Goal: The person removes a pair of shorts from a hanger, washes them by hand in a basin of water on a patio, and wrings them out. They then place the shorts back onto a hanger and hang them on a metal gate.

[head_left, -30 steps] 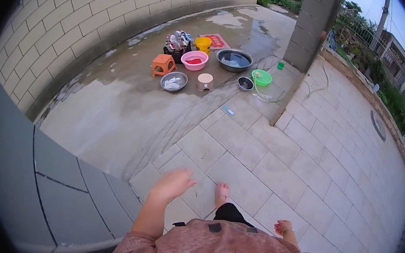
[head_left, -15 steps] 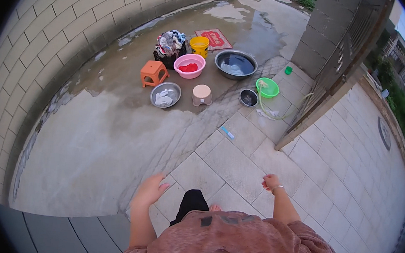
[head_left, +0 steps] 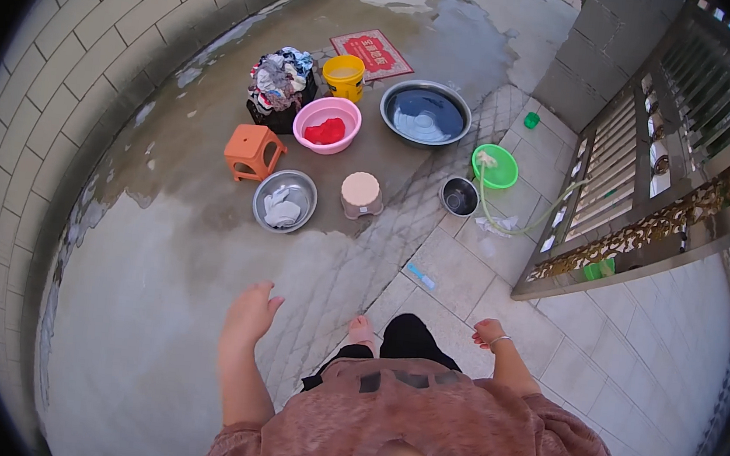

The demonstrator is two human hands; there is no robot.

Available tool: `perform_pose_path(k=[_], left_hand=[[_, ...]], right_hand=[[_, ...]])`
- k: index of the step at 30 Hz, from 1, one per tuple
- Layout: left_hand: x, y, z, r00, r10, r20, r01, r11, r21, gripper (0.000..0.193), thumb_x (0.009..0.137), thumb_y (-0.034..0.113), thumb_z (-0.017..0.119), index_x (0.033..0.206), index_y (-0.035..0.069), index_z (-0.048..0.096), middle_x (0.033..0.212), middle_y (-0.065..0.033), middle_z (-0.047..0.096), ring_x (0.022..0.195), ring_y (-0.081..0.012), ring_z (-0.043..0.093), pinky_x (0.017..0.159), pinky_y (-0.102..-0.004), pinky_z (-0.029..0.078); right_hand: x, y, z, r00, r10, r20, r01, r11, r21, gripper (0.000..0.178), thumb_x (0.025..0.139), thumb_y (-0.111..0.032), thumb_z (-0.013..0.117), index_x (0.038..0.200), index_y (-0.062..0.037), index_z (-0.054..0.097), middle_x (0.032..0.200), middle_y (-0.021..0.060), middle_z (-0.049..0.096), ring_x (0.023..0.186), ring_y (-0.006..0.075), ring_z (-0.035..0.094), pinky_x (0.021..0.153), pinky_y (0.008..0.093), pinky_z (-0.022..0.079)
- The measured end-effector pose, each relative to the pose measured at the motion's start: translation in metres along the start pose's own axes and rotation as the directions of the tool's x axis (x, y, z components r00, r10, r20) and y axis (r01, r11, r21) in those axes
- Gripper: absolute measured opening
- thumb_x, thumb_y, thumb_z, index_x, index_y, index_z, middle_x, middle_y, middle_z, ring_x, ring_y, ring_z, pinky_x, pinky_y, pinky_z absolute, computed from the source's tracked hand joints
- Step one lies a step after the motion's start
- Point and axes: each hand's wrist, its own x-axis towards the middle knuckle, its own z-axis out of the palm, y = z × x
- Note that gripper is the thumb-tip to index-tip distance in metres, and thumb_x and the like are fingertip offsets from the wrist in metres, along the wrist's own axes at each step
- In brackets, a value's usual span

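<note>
My left hand (head_left: 253, 312) hangs free over the pale concrete, fingers loosely stretched and thumb apart, holding nothing. Over the tiles at the right, my right hand (head_left: 490, 333) has its fingers curled in, with no object visible in it; a bracelet (head_left: 501, 338) circles that wrist. Ahead of me stand a metal basin (head_left: 285, 202) with white cloth inside, a pink round stool (head_left: 361, 194) and an orange stool (head_left: 253, 153). Behind them are a pink basin (head_left: 327, 125) holding red cloth and a large metal basin (head_left: 426, 113) of dark water.
A dark crate heaped with laundry (head_left: 279, 79) stands by a yellow bucket (head_left: 343, 77) and a red mat (head_left: 371, 54). Right of these are a small dark pot (head_left: 458, 197), a green basin (head_left: 496, 167) with a hose (head_left: 493, 218), a blue brush (head_left: 420, 276) and an open metal gate (head_left: 643, 167).
I have stepped forward: basins and stools appear nearer and larger. A different foot now shows ahead. The gate fills more of the right side. Both hands remain free of the things on the ground.
</note>
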Motion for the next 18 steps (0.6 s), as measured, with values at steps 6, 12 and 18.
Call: perform_pose_path(k=[6,12,18], left_hand=[[0.153,0.052,-0.031,0.957,0.248,0.148,-0.236,0.967,-0.09,0.031,0.078,0.022,0.055,0.102,0.002,0.053,0.097,-0.0173,0.056,0.088,-0.0326,0.053,0.075,-0.0372,0.042],[0.278,0.049,-0.02,0.957,0.249,0.149,-0.236,0.967,-0.097,0.028,0.077,0.024,0.056,0.096,0.003,0.053,0.091,-0.0173,0.057,0.085,-0.034,0.053,0.07,-0.0405,0.042],[0.368,0.049,-0.033,0.973,0.083,0.214,-0.058,0.991,-0.121,0.029,0.076,0.023,0.057,0.095,0.001,0.054,0.09,-0.0181,0.057,0.084,-0.0338,0.054,0.07,-0.0398,0.042]], right_hand=[[0.02,-0.033,-0.033,0.985,0.145,-0.091,-0.126,0.974,0.189,0.012,0.078,-0.016,0.047,0.084,-0.0073,0.054,0.065,0.0062,0.059,0.048,0.0135,0.055,0.041,0.0289,0.043],[0.084,-0.114,-0.059,0.964,0.256,-0.072,-0.237,0.949,0.208,0.011,0.078,-0.013,0.046,0.081,-0.0066,0.055,0.064,0.0077,0.059,0.046,0.0151,0.054,0.038,0.0307,0.042],[0.157,-0.296,-0.076,0.997,-0.04,-0.073,0.047,0.994,0.095,0.015,0.079,-0.023,0.051,0.082,-0.0077,0.055,0.062,0.0037,0.057,0.049,0.0113,0.054,0.042,0.0253,0.043]])
